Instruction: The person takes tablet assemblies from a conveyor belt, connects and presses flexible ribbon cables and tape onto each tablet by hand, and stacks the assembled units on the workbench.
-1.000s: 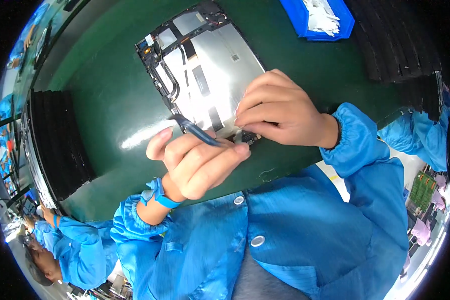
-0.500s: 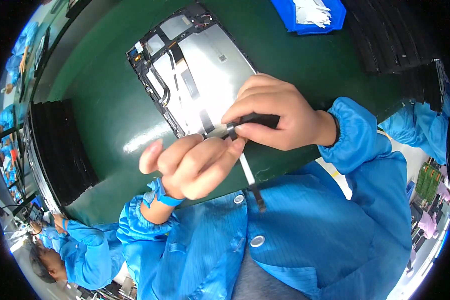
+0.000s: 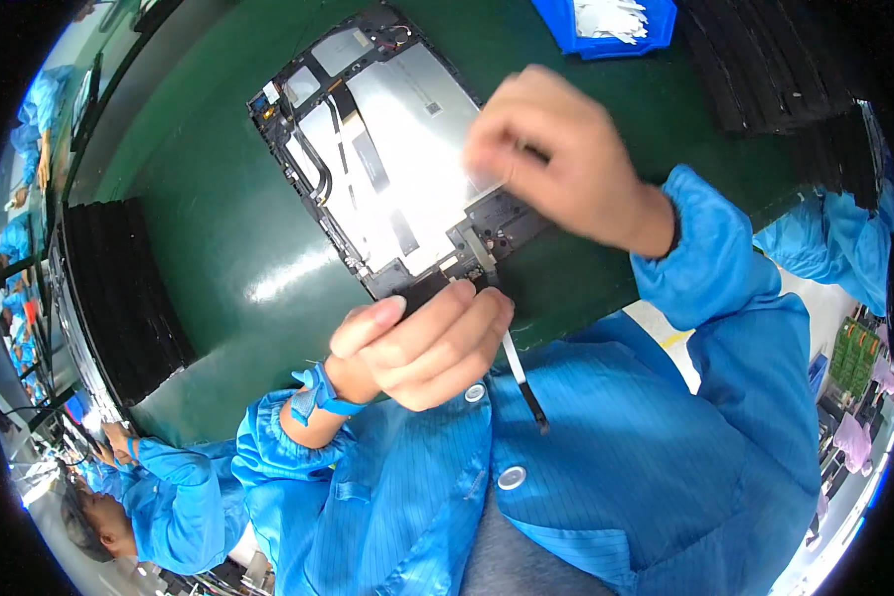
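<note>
Left hand (image 3: 422,343) at near edge of device (image 3: 407,124), right hand (image 3: 576,169) blurred, both grips unclear, green bench (image 3: 214,214) alongside

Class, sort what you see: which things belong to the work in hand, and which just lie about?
In the work: left hand, right hand, opened tablet, ribbon cable.

Apparently lying about: blue bin, white strips, left black stack, right black stack.

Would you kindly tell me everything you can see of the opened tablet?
The opened tablet is flat and rectangular: a shiny silver, metal-looking plate in a black frame, with dark strips. It lies angled on the green table. A ribbon cable extends past its near end, where the left hand overlaps it; contact is unclear.
</note>
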`<state>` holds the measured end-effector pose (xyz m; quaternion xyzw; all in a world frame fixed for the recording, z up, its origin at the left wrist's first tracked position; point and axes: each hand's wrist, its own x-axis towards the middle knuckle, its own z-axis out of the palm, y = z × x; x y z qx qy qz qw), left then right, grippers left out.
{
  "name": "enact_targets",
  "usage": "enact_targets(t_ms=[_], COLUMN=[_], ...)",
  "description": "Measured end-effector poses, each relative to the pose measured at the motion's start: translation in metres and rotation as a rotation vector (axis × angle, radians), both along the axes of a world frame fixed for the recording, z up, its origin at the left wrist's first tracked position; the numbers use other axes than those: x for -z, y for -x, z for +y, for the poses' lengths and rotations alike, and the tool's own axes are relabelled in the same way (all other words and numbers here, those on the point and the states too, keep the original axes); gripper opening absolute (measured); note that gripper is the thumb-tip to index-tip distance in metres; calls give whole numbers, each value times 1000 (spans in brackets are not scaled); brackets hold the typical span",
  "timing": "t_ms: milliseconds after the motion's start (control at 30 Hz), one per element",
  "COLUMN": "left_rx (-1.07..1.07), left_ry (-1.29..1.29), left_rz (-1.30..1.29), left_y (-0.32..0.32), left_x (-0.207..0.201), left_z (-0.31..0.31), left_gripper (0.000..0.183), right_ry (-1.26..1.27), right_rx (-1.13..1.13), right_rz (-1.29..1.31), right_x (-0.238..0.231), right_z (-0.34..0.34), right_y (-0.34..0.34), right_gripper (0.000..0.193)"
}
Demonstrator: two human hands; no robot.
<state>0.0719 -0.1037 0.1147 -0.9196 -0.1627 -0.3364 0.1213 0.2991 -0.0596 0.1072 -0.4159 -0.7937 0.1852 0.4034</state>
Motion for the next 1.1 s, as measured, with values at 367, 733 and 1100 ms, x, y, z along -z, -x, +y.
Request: enact_targets(t_ms=[367, 733, 1100], left_rx=[-321, -412, -416], left_ry=[642, 685, 700], left_rz=[-327, -210, -232], left_y=[-19, -14, -14], left_x=[4, 11, 11], left_z=[70, 80, 80], left_gripper=[12, 14, 15], right_ry=[-432, -193, -96], right_rx=[715, 26, 48], right_rz=[-417, -241, -266], right_x=[-26, 9, 6], right_z=[41, -40, -40], right_y=[-89, 10, 15], right_gripper=[8, 18, 18])
